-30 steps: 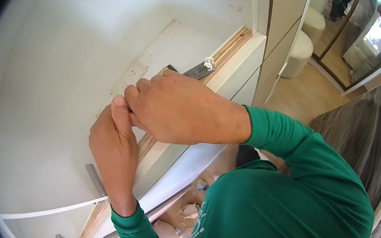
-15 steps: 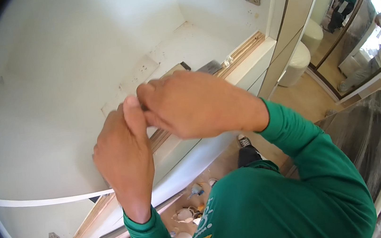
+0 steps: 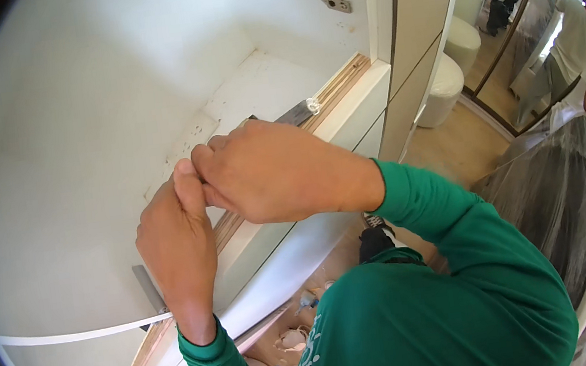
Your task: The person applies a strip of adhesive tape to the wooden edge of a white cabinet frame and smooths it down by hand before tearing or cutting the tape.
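I saw both hands meet over the cabinet's [image 3: 87,172] wooden front edge [image 3: 339,82]. The left hand [image 3: 177,248] had its fingers curled shut, thumb up against the right hand [image 3: 277,174], whose fingers were folded closed over it. What they pinched I could not tell. A metal strip [image 3: 298,114] lay on the shelf just beyond the right hand.

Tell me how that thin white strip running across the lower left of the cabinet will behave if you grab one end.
The white strip looks long, narrow and very thin, so it will probably flex and droop rather than stay rigid. It seems light for its length. Its smooth surface may be slippery. Both the left hand and right hand are busy above it.
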`<state>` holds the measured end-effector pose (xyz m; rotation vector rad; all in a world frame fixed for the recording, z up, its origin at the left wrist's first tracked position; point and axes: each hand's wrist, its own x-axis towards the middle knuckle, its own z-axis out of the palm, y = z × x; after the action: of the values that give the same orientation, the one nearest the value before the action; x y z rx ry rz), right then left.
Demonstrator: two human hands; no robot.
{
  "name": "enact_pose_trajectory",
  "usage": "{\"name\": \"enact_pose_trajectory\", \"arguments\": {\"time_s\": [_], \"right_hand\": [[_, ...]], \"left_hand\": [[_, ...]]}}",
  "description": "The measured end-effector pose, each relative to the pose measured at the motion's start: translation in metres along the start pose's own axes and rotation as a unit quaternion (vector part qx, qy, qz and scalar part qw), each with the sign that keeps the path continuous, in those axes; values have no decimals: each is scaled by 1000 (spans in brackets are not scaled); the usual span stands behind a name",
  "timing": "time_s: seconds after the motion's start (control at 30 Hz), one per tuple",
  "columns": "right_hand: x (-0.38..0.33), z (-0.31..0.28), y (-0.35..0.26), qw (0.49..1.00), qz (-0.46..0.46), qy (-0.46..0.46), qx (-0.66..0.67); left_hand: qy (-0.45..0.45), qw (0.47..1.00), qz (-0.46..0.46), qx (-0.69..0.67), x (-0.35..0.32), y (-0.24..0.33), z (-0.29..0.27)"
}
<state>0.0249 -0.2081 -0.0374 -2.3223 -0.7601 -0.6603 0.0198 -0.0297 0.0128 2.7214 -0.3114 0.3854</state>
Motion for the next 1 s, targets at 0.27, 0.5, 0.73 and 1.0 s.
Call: {"name": "enact_pose_trajectory", "arguments": {"time_s": [0.27,0.5,0.73,1.0], "right_hand": [[0,7,-3,997,6,25,-71],[3,2,-16,994,77,-19,-69],[4,1,-23,996,26,9,-88],[-66,-55,-80,945,193,263,-12]], "left_hand": [[-6,997,59,-55,17,-19,13],[-40,993,94,-62,21,-24,11],[41,990,121,-51,4,-24,4],[65,914,125,-380,-45,-38,-37]]}}
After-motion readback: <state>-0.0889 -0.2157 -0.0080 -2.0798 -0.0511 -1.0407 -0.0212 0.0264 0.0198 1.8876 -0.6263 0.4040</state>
